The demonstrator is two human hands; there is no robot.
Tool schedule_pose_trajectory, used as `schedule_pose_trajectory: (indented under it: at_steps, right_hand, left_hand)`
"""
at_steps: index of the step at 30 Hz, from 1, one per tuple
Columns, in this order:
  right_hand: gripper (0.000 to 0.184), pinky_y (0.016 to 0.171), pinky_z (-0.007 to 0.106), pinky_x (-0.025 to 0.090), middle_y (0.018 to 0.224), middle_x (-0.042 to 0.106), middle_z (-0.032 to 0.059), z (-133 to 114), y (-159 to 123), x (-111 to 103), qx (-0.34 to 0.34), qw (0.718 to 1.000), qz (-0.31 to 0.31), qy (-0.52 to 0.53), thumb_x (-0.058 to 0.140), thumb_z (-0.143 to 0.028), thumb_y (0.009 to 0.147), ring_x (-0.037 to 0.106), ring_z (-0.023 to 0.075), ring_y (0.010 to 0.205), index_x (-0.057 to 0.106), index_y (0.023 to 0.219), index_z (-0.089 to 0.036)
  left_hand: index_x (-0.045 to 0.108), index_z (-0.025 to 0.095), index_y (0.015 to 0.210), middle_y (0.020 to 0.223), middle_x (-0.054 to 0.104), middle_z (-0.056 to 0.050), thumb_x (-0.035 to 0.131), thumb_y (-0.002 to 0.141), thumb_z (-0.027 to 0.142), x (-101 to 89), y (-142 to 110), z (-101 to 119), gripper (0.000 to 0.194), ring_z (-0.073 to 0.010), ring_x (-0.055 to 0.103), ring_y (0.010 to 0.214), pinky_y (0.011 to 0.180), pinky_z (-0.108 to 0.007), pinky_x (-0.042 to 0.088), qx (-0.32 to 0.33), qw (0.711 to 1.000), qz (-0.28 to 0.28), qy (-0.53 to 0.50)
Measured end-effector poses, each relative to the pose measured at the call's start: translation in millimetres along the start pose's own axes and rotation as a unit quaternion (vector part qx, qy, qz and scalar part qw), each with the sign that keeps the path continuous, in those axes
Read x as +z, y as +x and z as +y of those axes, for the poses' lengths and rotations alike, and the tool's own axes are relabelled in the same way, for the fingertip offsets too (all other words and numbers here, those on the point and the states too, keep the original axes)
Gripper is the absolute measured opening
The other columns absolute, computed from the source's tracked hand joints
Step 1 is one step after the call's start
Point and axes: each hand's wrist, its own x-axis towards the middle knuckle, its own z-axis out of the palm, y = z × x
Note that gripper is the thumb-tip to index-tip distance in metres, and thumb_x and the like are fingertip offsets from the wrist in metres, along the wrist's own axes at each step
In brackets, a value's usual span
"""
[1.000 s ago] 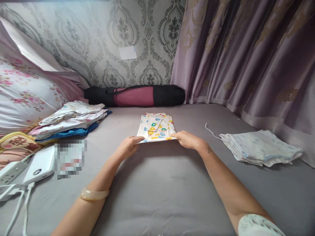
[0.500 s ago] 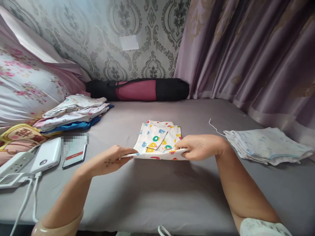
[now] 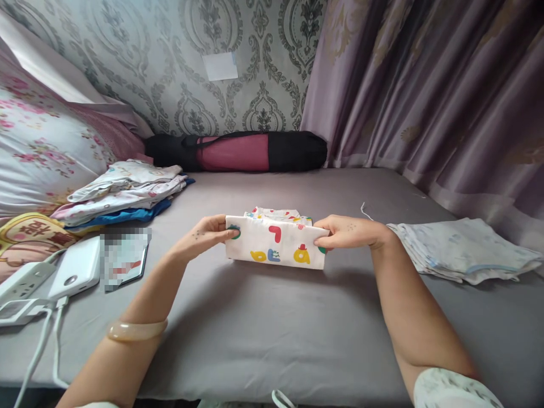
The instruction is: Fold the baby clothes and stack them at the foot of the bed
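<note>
Two pinches: left hand (image 3: 199, 238) grips upper left corner of printed garment (image 3: 276, 245), right hand (image 3: 355, 231) its opposite; matched tension should give straight fold edge. Soft, rumpled clothes pile (image 3: 127, 195), nine o'clock; printed garment just off centre toward six, smooth thin-looking fabric, raised panel nearly rectangular; limp, wrinkled cloth stack (image 3: 463, 249), three o'clock.

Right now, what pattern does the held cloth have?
White cloth with colourful letter-like shapes; see head view.
</note>
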Motion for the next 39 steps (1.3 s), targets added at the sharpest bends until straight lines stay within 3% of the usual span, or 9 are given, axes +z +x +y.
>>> schedule_pose_trajectory:
  at_steps: [3, 6, 10, 13, 20, 26, 39]
  right_hand:
    - [0.014, 0.062, 0.021, 0.047, 0.081, 0.067, 0.0018, 12, 12, -1, 0.018, 0.998, 0.045, 0.043, 0.061, -0.027, 0.073, 0.061, 0.0161, 0.076, 0.064, 0.082, -0.017]
    - [0.015, 0.058, 0.021, 0.043, 0.076, 0.066, 0.0025, 30, 29, 1, 0.036, 0.990, 0.128, 0.056, 0.062, -0.029, 0.076, 0.059, 0.0145, 0.070, 0.064, 0.080, -0.015]
    - [0.018, 0.053, 0.020, 0.038, 0.070, 0.064, 0.0011, 54, 56, 9, 0.073, 0.964, 0.256, 0.025, 0.060, -0.033, 0.078, 0.055, 0.0127, 0.063, 0.064, 0.078, -0.015]
    - [0.023, 0.053, 0.021, 0.037, 0.071, 0.065, 0.0023, 64, 71, 16, 0.128, 0.945, 0.298, -0.032, 0.055, -0.035, 0.083, 0.057, 0.0140, 0.063, 0.066, 0.081, -0.015]
    - [0.031, 0.064, 0.025, 0.040, 0.097, 0.071, 0.0108, 62, 82, 24, 0.205, 0.909, 0.314, -0.181, 0.043, -0.037, 0.092, 0.065, 0.0217, 0.088, 0.069, 0.093, -0.019]
    - [0.035, 0.070, 0.030, 0.042, 0.107, 0.070, 0.0127, 66, 88, 24, 0.235, 0.897, 0.325, -0.186, 0.039, -0.041, 0.094, 0.064, 0.0271, 0.101, 0.067, 0.100, -0.021]
    - [0.039, 0.081, 0.036, 0.046, 0.111, 0.069, 0.0168, 65, 99, 27, 0.265, 0.883, 0.338, -0.191, 0.036, -0.035, 0.094, 0.064, 0.0308, 0.107, 0.067, 0.110, -0.018]
  left_hand:
    - [0.066, 0.014, 0.112, 0.103, 0.071, -0.011, 0.070, 0.072, 0.051, 4.6, 21, -1, 0.054, -0.0234, 0.065, 0.088, 0.072, -0.032, 0.052, -0.016, 0.999, 0.039, -0.009]
    - [0.066, 0.012, 0.101, 0.090, 0.070, -0.008, 0.065, 0.073, 0.050, 11.8, 43, -7, 0.048, -0.0206, 0.063, 0.079, 0.062, -0.026, 0.047, -0.040, 0.994, 0.096, 0.024]
    - [0.062, 0.015, 0.078, 0.072, 0.062, -0.002, 0.055, 0.078, 0.041, 19.8, 70, -25, 0.026, -0.0163, 0.055, 0.067, 0.055, -0.024, 0.037, -0.057, 0.972, 0.181, 0.140]
    - [0.055, 0.018, 0.069, 0.066, 0.056, -0.001, 0.049, 0.082, 0.032, 24.1, 84, -35, 0.020, -0.0159, 0.052, 0.065, 0.056, -0.025, 0.032, -0.068, 0.942, 0.205, 0.256]
    - [0.053, 0.021, 0.081, 0.088, 0.067, -0.008, 0.040, 0.093, 0.026, 36.3, 97, -44, 0.018, -0.0224, 0.061, 0.084, 0.063, -0.028, 0.035, -0.082, 0.889, 0.213, 0.398]
    - [0.051, 0.022, 0.099, 0.103, 0.068, -0.013, 0.032, 0.098, 0.032, 43.1, 97, -46, 0.022, -0.0274, 0.064, 0.094, 0.068, -0.032, 0.040, -0.107, 0.871, 0.209, 0.431]
    - [0.045, 0.016, 0.114, 0.103, 0.068, -0.016, 0.031, 0.099, 0.032, 51.0, 102, -52, 0.025, -0.0280, 0.067, 0.093, 0.074, -0.034, 0.047, -0.118, 0.843, 0.236, 0.468]
